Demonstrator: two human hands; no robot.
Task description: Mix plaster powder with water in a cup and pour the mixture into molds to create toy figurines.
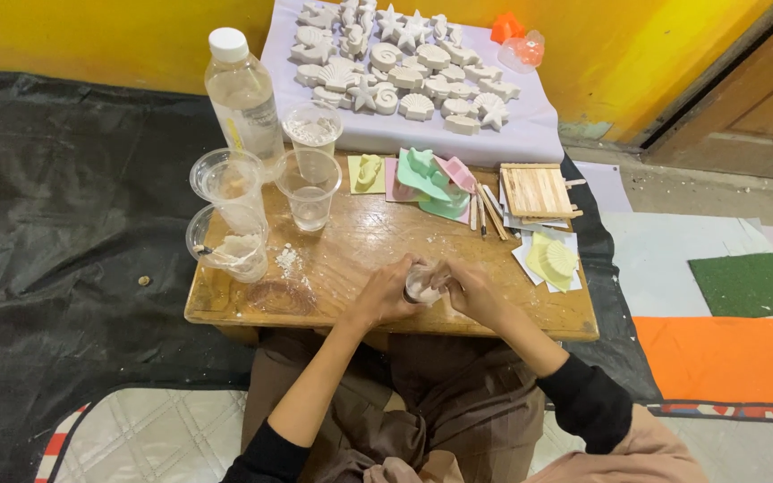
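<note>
On the left of the wooden table (351,246) stand clear cups (230,183), one holding white paste (239,250), with a bottle (245,98) behind them. At the near edge the left hand (385,295) curls around a small white mould (422,284), fingers closed on its left side. The right hand (474,291) meets it from the other side, fingertips pinching the mould's rim. Further right lie coloured moulds (431,179), wooden sticks (537,190) and a yellow shell mould (555,259). White plaster casts (404,63) cover the sheet beyond.
</note>
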